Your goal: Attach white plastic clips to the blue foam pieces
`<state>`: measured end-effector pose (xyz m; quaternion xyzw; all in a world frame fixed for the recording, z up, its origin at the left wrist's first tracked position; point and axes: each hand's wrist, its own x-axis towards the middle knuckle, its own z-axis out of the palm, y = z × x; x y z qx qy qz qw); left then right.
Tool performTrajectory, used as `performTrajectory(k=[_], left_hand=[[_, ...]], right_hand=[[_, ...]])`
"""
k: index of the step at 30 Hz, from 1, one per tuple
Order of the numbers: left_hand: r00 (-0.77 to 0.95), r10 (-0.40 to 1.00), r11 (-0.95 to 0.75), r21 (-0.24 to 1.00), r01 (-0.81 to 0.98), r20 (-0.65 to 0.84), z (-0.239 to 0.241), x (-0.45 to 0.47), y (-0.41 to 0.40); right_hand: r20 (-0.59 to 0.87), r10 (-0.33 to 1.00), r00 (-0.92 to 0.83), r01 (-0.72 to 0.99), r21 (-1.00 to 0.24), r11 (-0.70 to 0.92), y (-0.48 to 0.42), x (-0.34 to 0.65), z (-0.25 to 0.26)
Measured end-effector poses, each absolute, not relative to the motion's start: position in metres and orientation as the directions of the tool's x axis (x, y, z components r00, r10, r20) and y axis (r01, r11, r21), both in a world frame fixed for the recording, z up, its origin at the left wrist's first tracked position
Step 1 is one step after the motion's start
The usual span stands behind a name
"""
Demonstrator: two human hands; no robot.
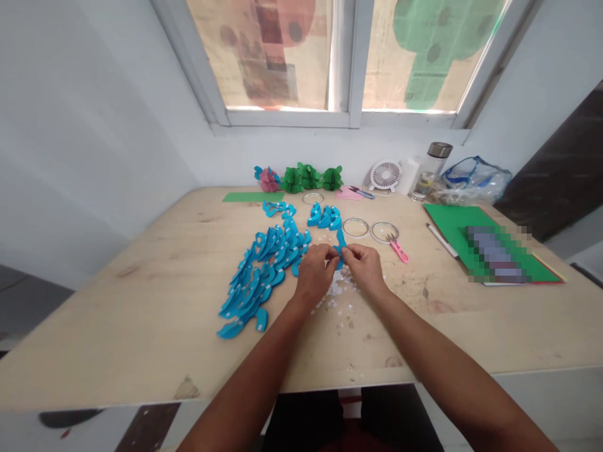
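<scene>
Strip of blue paper (341, 238) caught between the fingertips of left hand (316, 271) and right hand (367, 267), right where they come together in front of the body. Runs lengthwise away from the body, with a far end past the fingertips and a near part largely hidden among the fingers. Lies about equally near to both hands: left fingertips at one edge, right fingertips at the other. Both hands closed in a tight pinch on it; cannot tell which grips harder. To the left of the left hand, a spread pile of blue pieces (254, 290), many with small white patches. Just ahead of the fingertips, slightly left, a row of blue pieces in a small group (325, 220). Below and just nearer than the fingertips, white scraps (335, 287) strewn on the tabletop (155, 276). Beyond the right hand, two thin rings (356, 236) and pink-handled snips (400, 250).
</scene>
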<state>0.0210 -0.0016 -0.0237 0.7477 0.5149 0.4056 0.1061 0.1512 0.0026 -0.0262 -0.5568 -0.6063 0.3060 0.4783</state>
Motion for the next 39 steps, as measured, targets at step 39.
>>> performTrajectory(k=[39], left_hand=[[0.248,0.792,-0.528,0.423,0.736,0.557,-0.0251,0.0207,-0.0026]], right_hand=[[0.191,0.974,0.122,0.305,-0.941,0.146,0.0084,0.1551,-0.03]])
